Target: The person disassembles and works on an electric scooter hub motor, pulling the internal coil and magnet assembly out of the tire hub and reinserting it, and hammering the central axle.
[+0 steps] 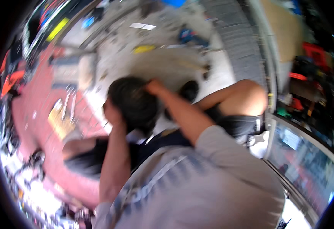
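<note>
A dark, round, bulky object sits between my bent legs; motion blur hides what kind it is. My left hand is against its left side, its fingers partly hidden behind the object. Up at the object's far right edge, my right hand is closed on the rim. Both forearms reach forward from my grey shirt. On the red tiled floor to the left, a few long metal tools, perhaps wrenches, lie by a tan block.
A grey box-like thing lies at the far left. Ahead on the concrete are a blue-and-black power tool, a yellow item and white paper. To my right stands a glass display case; a red plastic item lies beyond.
</note>
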The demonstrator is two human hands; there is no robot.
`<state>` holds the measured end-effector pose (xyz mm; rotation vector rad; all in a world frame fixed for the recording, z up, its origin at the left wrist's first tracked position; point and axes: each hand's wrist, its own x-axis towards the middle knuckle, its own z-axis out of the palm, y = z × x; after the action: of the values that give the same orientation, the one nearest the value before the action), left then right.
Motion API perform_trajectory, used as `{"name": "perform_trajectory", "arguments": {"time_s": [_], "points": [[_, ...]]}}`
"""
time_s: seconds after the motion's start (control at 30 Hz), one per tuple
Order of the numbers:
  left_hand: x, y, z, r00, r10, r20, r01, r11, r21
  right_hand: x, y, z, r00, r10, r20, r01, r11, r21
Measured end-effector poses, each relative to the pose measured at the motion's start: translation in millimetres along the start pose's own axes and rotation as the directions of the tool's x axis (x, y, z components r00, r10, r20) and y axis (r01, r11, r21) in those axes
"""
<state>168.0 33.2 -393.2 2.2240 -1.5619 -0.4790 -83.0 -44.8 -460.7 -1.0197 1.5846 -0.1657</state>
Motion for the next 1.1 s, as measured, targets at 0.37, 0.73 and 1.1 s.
{"name": "perform_trajectory", "arguments": {"time_s": [0.37, 0.73, 1.1], "points": [[-0.7, 42.9, -10.3, 0.852, -0.511, 0.115, 0.512, 0.768, -0.385, -41.4, -11.4, -14.7, 0.988, 0.019, -0.153, -0.032, 0.996, -0.079], [9.6, 64.7, -36.8, 0.761, -0.609, 0.224, 0.642, 0.657, -0.395, -48.7, -25.8, -8.2, 0.990, 0.025, -0.137, -0.046, 0.987, -0.153], [6.8, 59.4, -29.5, 0.776, -0.587, 0.232, 0.619, 0.637, -0.460, -47.7, -25.2, -4.6, 0.990, 0.033, -0.134, -0.053, 0.988, -0.145]]}}
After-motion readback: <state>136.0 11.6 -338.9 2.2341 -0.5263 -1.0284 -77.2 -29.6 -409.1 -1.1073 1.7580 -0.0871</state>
